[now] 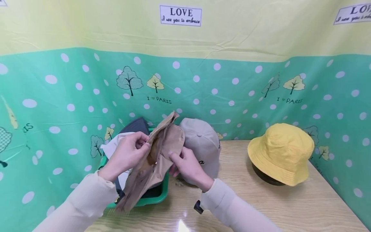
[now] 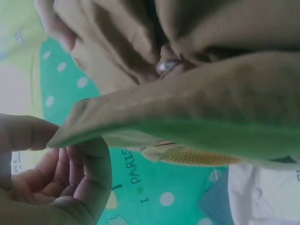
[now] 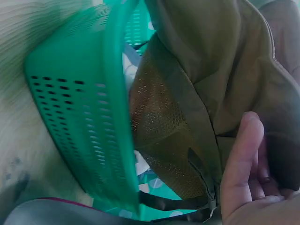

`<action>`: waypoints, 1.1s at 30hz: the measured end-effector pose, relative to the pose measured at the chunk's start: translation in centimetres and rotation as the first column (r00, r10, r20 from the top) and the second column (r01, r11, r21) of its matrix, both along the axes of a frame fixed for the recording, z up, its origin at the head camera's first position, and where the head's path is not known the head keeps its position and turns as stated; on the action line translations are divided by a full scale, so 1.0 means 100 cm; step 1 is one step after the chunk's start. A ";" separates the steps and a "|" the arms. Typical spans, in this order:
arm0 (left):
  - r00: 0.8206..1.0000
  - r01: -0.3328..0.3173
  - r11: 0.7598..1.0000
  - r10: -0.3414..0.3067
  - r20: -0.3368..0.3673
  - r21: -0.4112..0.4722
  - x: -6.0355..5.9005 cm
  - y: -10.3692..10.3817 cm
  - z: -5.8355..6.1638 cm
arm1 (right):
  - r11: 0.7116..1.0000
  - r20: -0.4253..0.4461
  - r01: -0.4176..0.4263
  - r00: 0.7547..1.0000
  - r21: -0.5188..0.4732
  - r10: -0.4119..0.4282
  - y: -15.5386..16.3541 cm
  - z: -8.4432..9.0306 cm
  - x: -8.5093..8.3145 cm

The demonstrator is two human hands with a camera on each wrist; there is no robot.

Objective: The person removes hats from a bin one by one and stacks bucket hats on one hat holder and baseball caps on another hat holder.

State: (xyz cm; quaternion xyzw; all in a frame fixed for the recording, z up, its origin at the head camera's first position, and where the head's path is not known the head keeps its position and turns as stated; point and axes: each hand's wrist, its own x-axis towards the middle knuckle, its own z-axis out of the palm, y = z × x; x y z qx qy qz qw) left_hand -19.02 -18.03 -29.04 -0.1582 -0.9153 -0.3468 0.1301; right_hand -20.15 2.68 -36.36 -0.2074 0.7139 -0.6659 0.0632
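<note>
Both hands hold a brown cloth hat (image 1: 174,139) with a mesh panel, raised over a green plastic basket (image 1: 164,189). Thumb and fingers of my left hand (image 1: 128,155) pinch its edge on the left; in the left wrist view that edge (image 2: 108,112) runs off from the fingertips. On the opposite side, my right hand (image 1: 189,166) grips the cloth with the thumb on top. The right wrist view shows the hat's tan mesh (image 3: 159,117) and a dark strap (image 3: 173,202) hanging beside the basket wall. Behind the hat, a white cap (image 1: 111,149) and a dark blue cap (image 1: 134,126) lie in the basket.
A beige baseball cap (image 1: 200,135) stands just right of the basket, close behind my right hand. Farther right, a yellow bucket hat (image 1: 281,151) sits on a dark round support (image 1: 265,175). Patterned cloth (image 1: 197,87) encloses the wooden table (image 1: 232,193) at the back and sides.
</note>
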 end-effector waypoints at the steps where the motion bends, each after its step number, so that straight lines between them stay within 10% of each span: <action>1: 1.000 -0.005 1.000 0.006 0.011 -0.011 0.000 0.000 0.000 | 1.000 -0.004 0.017 1.000 0.010 -0.017 0.001 -0.003 0.000; 16: 0.991 -0.127 0.975 0.131 0.013 -0.182 -0.014 -0.046 0.034 | 0.990 -0.021 0.091 0.996 0.111 -0.089 0.015 -0.018 0.006; 24: 0.989 -0.149 0.966 0.144 -0.040 -0.213 -0.020 -0.070 0.031 | 0.988 -0.031 0.113 0.993 0.104 -0.110 0.020 0.002 0.021; 33: 0.967 -0.219 0.957 0.187 -0.173 -0.190 -0.029 -0.104 0.029 | 0.973 -0.023 0.203 0.979 0.107 -0.201 0.029 -0.021 0.017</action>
